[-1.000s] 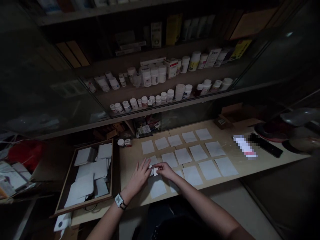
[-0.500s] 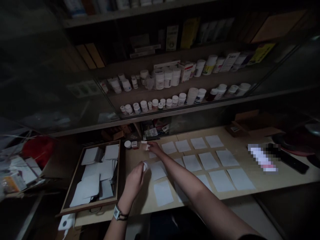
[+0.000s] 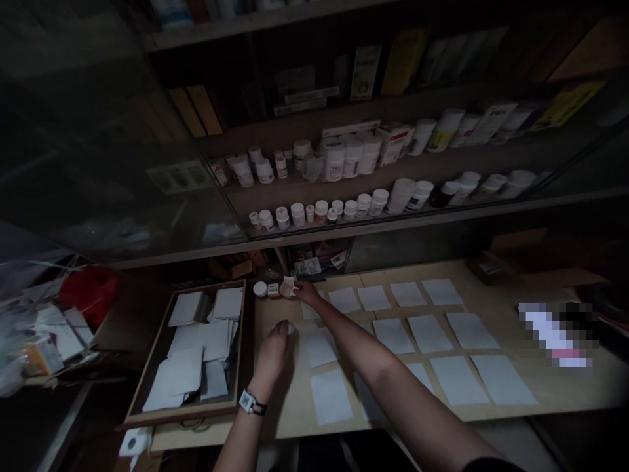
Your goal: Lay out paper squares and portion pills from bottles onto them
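My left hand (image 3: pixel 274 349), with a watch (image 3: pixel 251 402) on its wrist, is closed over the counter. A small white object (image 3: pixel 291 330) shows at its fingertips; whether it is a bottle or a cap I cannot make out. Farther back, my right hand (image 3: pixel 306 293) is closed on a small pale box (image 3: pixel 288 286) with a raised flap. Beside that box stand a small labelled box (image 3: pixel 273 290) and a white-lidded container (image 3: pixel 260 289). White paper squares (image 3: pixel 332 398) lie in rows on the counter, some partly hidden under my right forearm.
A wooden drawer tray (image 3: pixel 242 341) with stacks of white paper stands at the left. Shelves behind hold several white bottles (image 3: pixel 297 214) and boxes. An opened cardboard box (image 3: pixel 521 262) lies at the right, near a blurred-out patch. A white socket block (image 3: pixel 135 442) hangs at the front left.
The view has shifted, so the scene sits farther right. My right hand has brought the pale box closer to the small labelled box. My left hand stays closed on the white object.
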A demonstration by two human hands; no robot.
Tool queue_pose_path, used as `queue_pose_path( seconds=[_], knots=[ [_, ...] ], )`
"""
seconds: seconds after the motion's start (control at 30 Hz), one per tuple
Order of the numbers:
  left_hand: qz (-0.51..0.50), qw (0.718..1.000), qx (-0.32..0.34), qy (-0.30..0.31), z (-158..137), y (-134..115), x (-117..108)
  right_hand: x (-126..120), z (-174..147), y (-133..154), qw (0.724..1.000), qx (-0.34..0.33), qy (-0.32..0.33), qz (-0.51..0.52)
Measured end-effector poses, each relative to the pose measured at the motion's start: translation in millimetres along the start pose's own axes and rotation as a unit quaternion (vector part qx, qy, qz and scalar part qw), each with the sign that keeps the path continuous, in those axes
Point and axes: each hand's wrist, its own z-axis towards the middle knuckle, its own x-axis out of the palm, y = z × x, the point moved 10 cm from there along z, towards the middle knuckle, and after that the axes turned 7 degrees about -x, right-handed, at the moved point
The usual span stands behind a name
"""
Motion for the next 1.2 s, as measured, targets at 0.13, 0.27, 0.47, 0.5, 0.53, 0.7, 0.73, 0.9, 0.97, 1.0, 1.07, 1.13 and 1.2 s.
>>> queue_pose_path(
  seconds=[0.13, 0.27, 0.47, 0.5, 0.53, 0.7, 0.73, 0.9, 0.97, 1.0, 1.07, 1.13, 1.2],
  knots=[
    [-0.01, 0.999, 0.026, -0.042, 6, -10, -13, -22, -41, 11, 0.999, -0.004, -0.029, -0.017],
    [-0.028, 0.996, 0.057, -0.059, -6, -28, -27, -8, -127, 38, 0.991, -0.102, 0.077, -0.048],
    [-0.067, 0.991, 0.081, -0.077, -51, -61, -6, -14, -217, 48, 0.989, -0.104, 0.043, -0.095],
    [-0.084, 0.991, 0.07, -0.075, -58, -64, 4, -16, -224, 45, 0.99, -0.092, 0.035, -0.098],
    [-0.101, 0.991, 0.059, -0.071, -64, -65, 15, -17, -230, 41, 0.991, -0.08, 0.031, -0.098],
    [-0.233, 0.967, -0.037, -0.097, -82, -48, 65, -39, -256, 15, 0.997, -0.02, -0.015, -0.068],
    [-0.249, 0.96, -0.061, -0.11, -85, -43, 72, -46, -260, 12, 0.998, -0.015, -0.027, -0.059],
    [-0.309, 0.945, -0.079, -0.077, -89, -60, 108, -69, -264, 6, 0.999, -0.017, -0.04, -0.018],
    [-0.336, 0.936, -0.075, -0.072, -90, -73, 112, -67, -264, 5, 1.0, -0.011, -0.023, -0.003],
    [-0.344, 0.932, -0.076, -0.08, -91, -78, 111, -65, -265, 4, 1.0, -0.007, -0.01, 0.003],
    [-0.349, 0.928, -0.082, -0.105, -94, -83, 104, -59, -266, 8, 1.0, -0.01, 0.026, 0.014],
    [-0.342, 0.927, -0.09, -0.127, -96, -83, 96, -54, -267, 19, 0.997, -0.032, 0.062, 0.012],
    [-0.332, 0.928, -0.093, -0.138, -96, -79, 89, -58, -265, 30, 0.996, -0.047, 0.069, -0.028]
  ],
)
